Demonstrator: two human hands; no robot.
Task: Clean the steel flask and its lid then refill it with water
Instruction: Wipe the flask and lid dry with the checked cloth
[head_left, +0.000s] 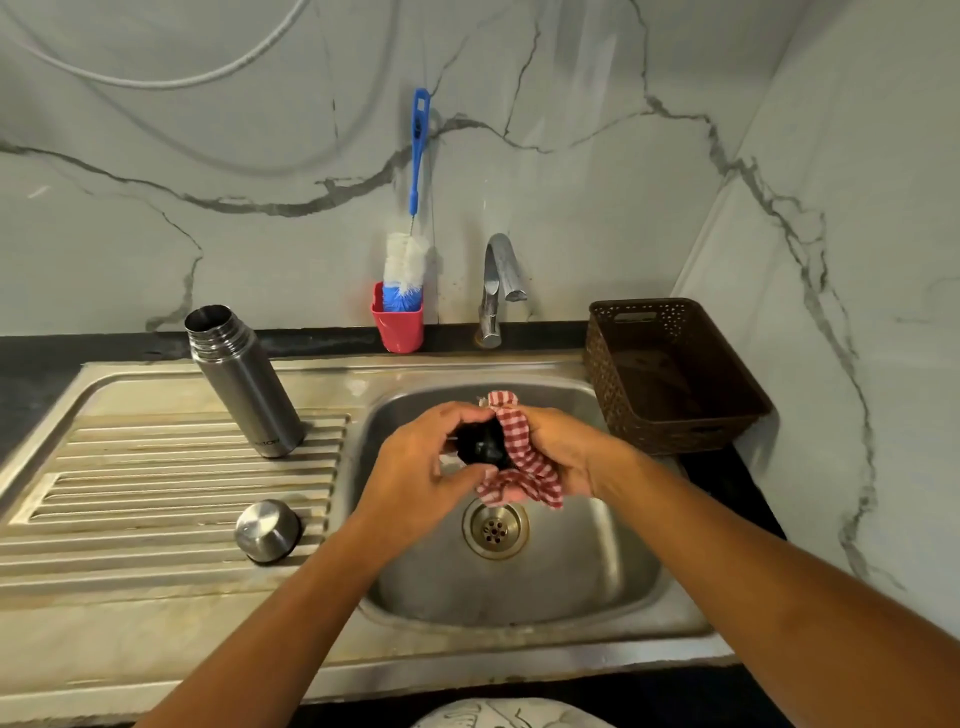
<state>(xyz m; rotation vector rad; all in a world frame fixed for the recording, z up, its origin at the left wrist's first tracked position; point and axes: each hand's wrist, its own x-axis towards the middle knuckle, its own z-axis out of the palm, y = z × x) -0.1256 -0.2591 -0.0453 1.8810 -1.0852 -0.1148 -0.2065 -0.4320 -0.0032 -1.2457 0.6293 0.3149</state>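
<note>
The steel flask (243, 379) stands upright and uncapped on the ribbed drainboard (130, 467), left of the sink bowl. Its steel outer cap (267, 530) rests upside up on the drainboard nearer to me. Over the bowl, my left hand (421, 467) grips a black inner lid (480, 444). My right hand (558, 449) holds a red-and-white checked cloth (519, 457) pressed against that lid. Part of the lid is hidden by my fingers and the cloth.
The sink bowl (597, 571) has a drain (494, 529) below my hands. A tap (498, 286) stands at the back, shut off. A blue bottle brush (410, 249) sits in a red holder (397, 325). A brown basket (670, 374) stands on the right.
</note>
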